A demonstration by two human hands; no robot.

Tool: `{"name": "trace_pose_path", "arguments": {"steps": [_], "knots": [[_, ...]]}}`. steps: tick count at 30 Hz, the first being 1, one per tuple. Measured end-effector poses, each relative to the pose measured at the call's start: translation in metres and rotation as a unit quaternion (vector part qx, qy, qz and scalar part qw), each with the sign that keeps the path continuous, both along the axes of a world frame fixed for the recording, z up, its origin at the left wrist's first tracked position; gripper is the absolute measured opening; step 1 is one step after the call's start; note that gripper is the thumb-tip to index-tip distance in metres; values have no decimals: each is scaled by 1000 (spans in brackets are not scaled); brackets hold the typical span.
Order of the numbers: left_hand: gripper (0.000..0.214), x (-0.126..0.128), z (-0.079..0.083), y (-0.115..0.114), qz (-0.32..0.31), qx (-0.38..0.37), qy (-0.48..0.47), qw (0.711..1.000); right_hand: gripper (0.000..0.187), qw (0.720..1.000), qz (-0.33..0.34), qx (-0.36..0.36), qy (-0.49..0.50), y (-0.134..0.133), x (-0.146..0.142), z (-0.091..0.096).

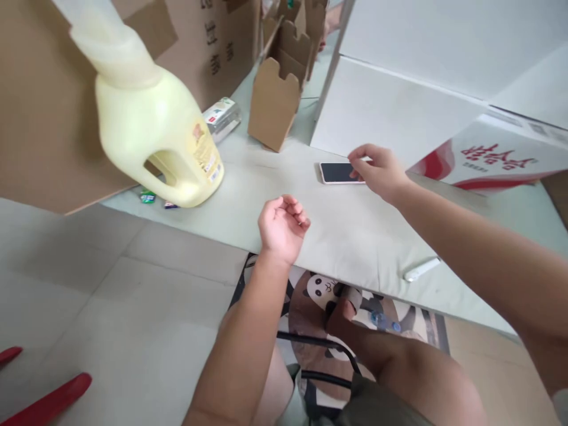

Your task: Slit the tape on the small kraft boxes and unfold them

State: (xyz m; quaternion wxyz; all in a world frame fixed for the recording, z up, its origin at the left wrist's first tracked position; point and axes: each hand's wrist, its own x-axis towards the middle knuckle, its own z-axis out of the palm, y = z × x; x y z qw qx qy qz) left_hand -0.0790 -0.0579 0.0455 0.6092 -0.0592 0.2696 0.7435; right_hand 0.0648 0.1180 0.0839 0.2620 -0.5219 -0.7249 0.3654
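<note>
Phone (336, 172), dark-screened, pale-edged, lying flat

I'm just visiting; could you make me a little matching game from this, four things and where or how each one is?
Things:
1. pale yellow plastic jug with a handle
2. flat phone with a dark screen and pale rim
3. slim white object
4. bare left hand

Places and states:
A. palm up, fingers loosely curled
B. right by the fingers of the bare right hand
C. in front of the large brown cardboard box
D. beside the right forearm

Right pairs: 1-C, 2-B, 3-D, 4-A
</note>
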Motion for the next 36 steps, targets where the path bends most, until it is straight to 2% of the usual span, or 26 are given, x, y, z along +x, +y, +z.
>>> {"name": "trace_pose_path", "arguments": {"steps": [2, 4, 6, 7, 9, 12, 14, 16, 17, 19, 22, 23, 25, 28, 32, 34, 36], "knots": [[24, -3, 0, 2, -4, 3, -15, 1000, 13, 994, 74, 72, -33, 11, -54, 1], [22, -6, 1, 5, -5, 2, -23, 1000, 15, 971, 150, 180, -51, 24, -103, 3], [22, -8, 2, 7, -1, -2, -27, 1000, 23, 943, 188, 264, -76, 39, -142, 5], [22, -9, 2, 9, 0, -4, -28, 1000, 27, 937, 188, 281, -93, 46, -157, 7], [22, -10, 3, 10, 0, -5, -29, 1000, 28, 934, 169, 286, -132, 55, -176, 11], [19, -10, 3, 12, -6, 2, -17, 1000, 21, 927, 147, 295, -180, 47, -176, 21], [18, -9, 0, 12, 11, -1, 12, 1000, 18, 917, 148, 316, -194, 27, -157, 27], [18, -9, -4, 11, 96, -30, 82, 992, 16, 914, 146, 331, -187, 1, -126, 31], [20, -10, -7, 10, 161, -53, 133, 977, 15, 914, 140, 338, -175, -12, -105, 32], [21, -14, -10, 8, 293, -99, 250, 917, 16, 912, 124, 372, -120, -40, -57, 32], [10, -19, -11, 4, 361, -93, 368, 852, 20, 877, 129, 460, -47, -83, 23, 29], [8, -18, -10, 4, 353, -63, 396, 845, 19, 860, 138, 490, -31, -98, 48, 27], [16, -11, -6, 3, 296, 24, 441, 847, 17, 841, 121, 527, -18, -124, 91, 19], [28, 8, -1, 4, 190, 115, 482, 848, 18, 852, 69, 519, -8, -150, 130, 0], [33, 32, 3, 8, 164, 113, 512, 836, 14, 894, 1, 448, 3, -151, 141, -27], [36, 39, 3, 11, 162, 145, 510, 832, 8, 910, -9, 415, -3, -144, 140, -37], [39, 43, 2, 14, 163, 156, 504, 833, 10, 919, -21, 394, -12, -138, 140, -45]]}}
